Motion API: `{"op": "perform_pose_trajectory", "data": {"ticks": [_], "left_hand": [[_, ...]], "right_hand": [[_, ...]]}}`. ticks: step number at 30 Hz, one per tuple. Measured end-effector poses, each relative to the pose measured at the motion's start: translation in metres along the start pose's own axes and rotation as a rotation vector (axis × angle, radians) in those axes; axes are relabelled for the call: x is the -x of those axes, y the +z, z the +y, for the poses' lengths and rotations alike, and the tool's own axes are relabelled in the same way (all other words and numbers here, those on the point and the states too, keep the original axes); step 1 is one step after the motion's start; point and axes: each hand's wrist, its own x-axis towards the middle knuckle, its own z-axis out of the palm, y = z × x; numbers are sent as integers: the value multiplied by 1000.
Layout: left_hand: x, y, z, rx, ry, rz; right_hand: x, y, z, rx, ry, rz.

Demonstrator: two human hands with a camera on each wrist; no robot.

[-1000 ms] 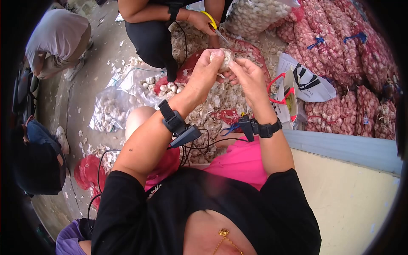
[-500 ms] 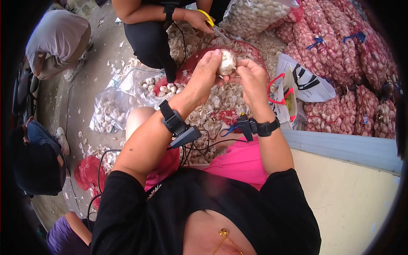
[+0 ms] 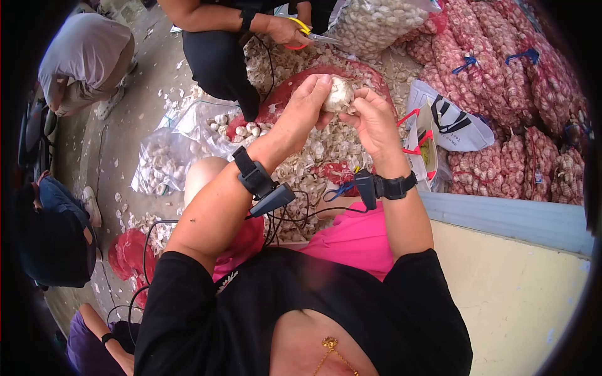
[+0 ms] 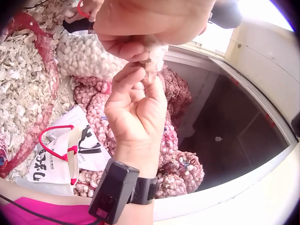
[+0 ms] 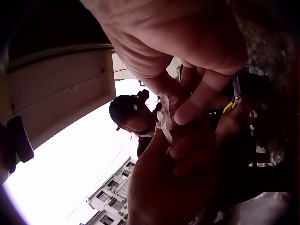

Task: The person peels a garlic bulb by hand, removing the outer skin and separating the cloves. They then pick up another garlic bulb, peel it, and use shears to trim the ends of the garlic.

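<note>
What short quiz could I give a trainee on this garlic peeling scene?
1. True or false: the left hand holds the garlic bulb.
2. The right hand pinches: A scissors, B the bulb's papery skin, C a bag handle?
3. Fill in: the white bag has ___ handles.
Key: 1 true; 2 B; 3 red.

Garlic bulb: dry, papery skin, matt white, flaking.
Sacks: coarse red plastic netting.
Bag: clear plastic film, glossy, crumpled.
Scissors: yellow plastic handles, bare metal blades.
Wrist straps: black, matt plastic.
Floor: grey concrete, rough, dull.
Pink garment: smooth cloth.
Necklace: shiny gold-coloured metal.
</note>
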Motion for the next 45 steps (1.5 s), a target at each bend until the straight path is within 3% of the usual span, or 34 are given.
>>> {"op": "perform_pose_trajectory", "data": {"ticks": [7, 9, 12, 15, 18, 22, 24, 28, 34, 36, 39, 45], "left_hand": [[-2, 2, 4, -15, 15, 14], [-1, 2, 4, -43, 15, 30], [0, 2, 6, -54, -8, 57], [0, 0, 8, -20, -52, 59], [-1, -3, 7, 174, -72, -104], [-1, -2, 17, 188, 28, -90], [-3, -5, 16, 165, 34, -24], [-2, -5, 11, 124, -26, -47], [-2, -6, 11, 233, -38, -106], [-2, -7, 14, 283, -16, -158], [-2, -7, 17, 286, -7, -110], [0, -4, 14, 249, -63, -55]], "right_hand": [[7, 17, -16, -93, 41, 12], [7, 19, -10, 145, -105, 84], [5, 14, -8, 181, -135, 111], [5, 15, -8, 223, -129, 124], [1, 7, -1, 312, -41, 67], [3, 13, 2, 332, -21, 97], [5, 21, -5, 106, -163, 143], [6, 28, -12, 24, -184, 112], [0, 11, 0, 301, -230, 95], [0, 11, 2, 440, -133, 92], [7, 20, -5, 209, -139, 101], [9, 19, -12, 90, -88, 16]]}}
